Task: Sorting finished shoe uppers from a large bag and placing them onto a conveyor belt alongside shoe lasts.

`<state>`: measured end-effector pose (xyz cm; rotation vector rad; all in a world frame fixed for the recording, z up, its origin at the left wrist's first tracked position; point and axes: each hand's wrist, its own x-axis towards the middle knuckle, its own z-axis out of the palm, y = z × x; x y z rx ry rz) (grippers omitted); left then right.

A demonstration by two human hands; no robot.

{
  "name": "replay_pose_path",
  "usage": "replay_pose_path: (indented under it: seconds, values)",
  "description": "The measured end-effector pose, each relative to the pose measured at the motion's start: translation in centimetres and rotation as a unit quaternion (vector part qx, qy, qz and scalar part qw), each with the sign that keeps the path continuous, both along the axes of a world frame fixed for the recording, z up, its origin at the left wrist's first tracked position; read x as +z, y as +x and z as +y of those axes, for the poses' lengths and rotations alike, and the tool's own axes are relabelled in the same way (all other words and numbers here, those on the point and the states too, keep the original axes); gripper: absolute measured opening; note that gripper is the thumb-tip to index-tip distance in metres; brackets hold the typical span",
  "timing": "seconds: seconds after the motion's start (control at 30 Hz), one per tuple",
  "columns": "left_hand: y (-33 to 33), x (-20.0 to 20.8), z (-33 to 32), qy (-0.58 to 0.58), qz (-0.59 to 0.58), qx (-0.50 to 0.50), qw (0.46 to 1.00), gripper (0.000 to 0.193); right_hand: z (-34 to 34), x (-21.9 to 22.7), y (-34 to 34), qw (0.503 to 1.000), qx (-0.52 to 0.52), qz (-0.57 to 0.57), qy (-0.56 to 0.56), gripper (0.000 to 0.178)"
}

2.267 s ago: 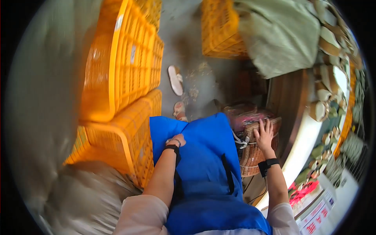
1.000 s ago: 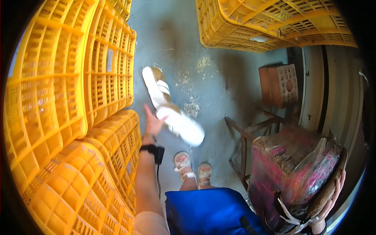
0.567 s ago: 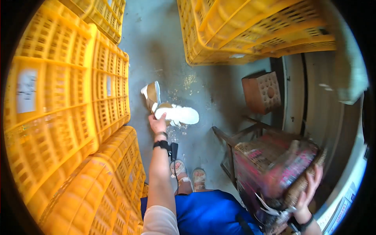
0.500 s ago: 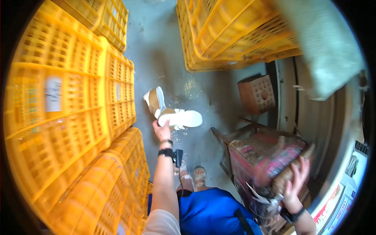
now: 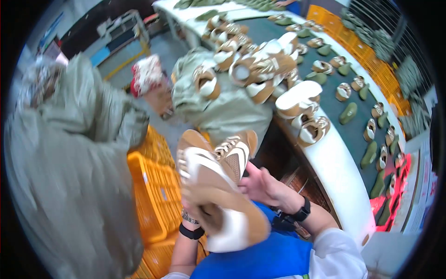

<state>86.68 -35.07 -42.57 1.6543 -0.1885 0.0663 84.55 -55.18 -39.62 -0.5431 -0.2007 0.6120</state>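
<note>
Both hands up at chest height, left hand (image 5: 197, 211) gripping the big tan shoe (image 5: 218, 200) from beneath, right hand (image 5: 260, 183) fingers curled on the second shoe (image 5: 237, 151) (blurred), best kept level beside the bench (image 5: 334, 162).

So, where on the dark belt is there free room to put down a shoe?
The dark belt has bare patches between the green insoles and the single tan shoes on its right part. Its left end is crowded with a heap of tan and white shoes. The white rim below looks bare.
</note>
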Motion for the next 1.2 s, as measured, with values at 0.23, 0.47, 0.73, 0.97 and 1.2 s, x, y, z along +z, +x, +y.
replay_pose_path:
  seconds: [0.23, 0.47, 0.73, 0.97, 1.2]
  values:
    - [15.5, 9.7, -4.1, 0.251, -0.440, -0.288, 0.812, 0.065, -2.9, 5.7, 12.1, 0.917, -0.361, -0.029, -0.169, 0.068]
    - [24.9, 12.1, -7.9, 0.090, -0.112, -0.430, 0.891, 0.094, -3.0, 5.1, 22.3, 0.879, -0.460, 0.014, 0.125, 0.061]
    - [51.8, 7.2, -9.2, -0.116, 0.094, -0.459, 0.876, 0.040, -4.7, 10.2, 31.5, 0.663, -0.710, -0.080, -0.225, 0.053]
    - [68.3, 7.5, -6.5, -0.279, 0.201, -0.507, 0.790, 0.042, -0.3, 7.4, 37.3, 0.723, -0.657, 0.091, -0.192, 0.049]
    - [73.2, 10.3, -5.2, -0.192, 0.056, -0.408, 0.891, 0.049, 0.1, 5.6, 42.9, 0.604, -0.721, 0.117, -0.319, 0.061]
